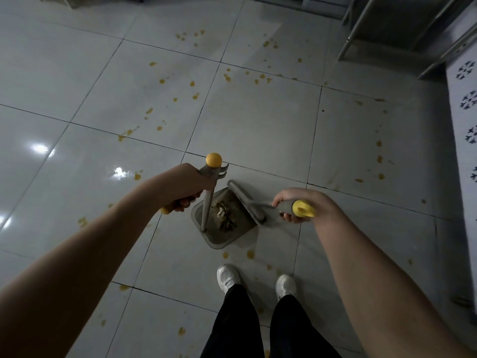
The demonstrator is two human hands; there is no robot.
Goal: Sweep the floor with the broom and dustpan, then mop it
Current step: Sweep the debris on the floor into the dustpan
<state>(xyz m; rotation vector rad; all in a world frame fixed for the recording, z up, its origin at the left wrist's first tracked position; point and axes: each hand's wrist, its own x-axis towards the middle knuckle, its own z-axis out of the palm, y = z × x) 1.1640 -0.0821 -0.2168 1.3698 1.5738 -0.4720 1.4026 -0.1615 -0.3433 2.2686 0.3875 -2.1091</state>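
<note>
- Broom (pixel 246 201) is low in front of us, its grey head lying across the right side of the dustpan (pixel 227 236).
- Our right hand (pixel 299 205) is curled tight round the broom's grey handle just below its yellow end cap, fingers wrapped underneath.
- We see the dustpan down at the tiled floor (pixel 258 125), just ahead of our feet, with a small heap of brown debris (pixel 224 214) in its tray.
- A grey pole (pixel 207 202) rises from the tray to a yellow knob (pixel 213 159); our left hand (pixel 180 187) grips the handle at its top, fingers closed round it.
- Yellow-orange stains (pixel 192 83) dot the pale tiles ahead of us and on both sides.
- Our white shoes (pixel 228 276) and black trousers (pixel 232 326) stand just behind the dustpan.
- Metal legs (pixel 361 29) of some furniture stand at the far right, near a white panel (pixel 466 117) with dark flower shapes.
</note>
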